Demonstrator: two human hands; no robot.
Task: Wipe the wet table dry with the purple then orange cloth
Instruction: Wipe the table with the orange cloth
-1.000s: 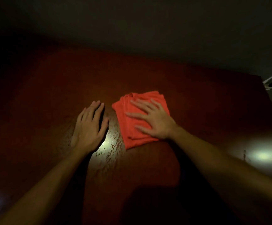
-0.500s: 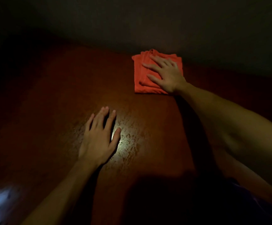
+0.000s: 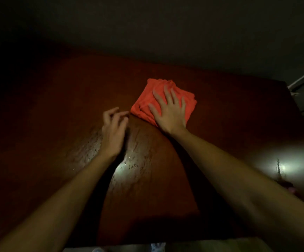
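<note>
Folded orange cloth (image 3: 163, 100) is back mid dark reddish wooden bench (image 3: 56, 110) from the far edge, right hand (image 3: 169, 110) flat on it, grip open. Left hand (image 3: 114, 131) lifted w/ fingers curling, holding nothing. Droplets near left hand still need wiping imo.

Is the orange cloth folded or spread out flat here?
Folded. The orange cloth is a compact pad with stacked layer edges at its left side, pressed under the right hand.
</note>
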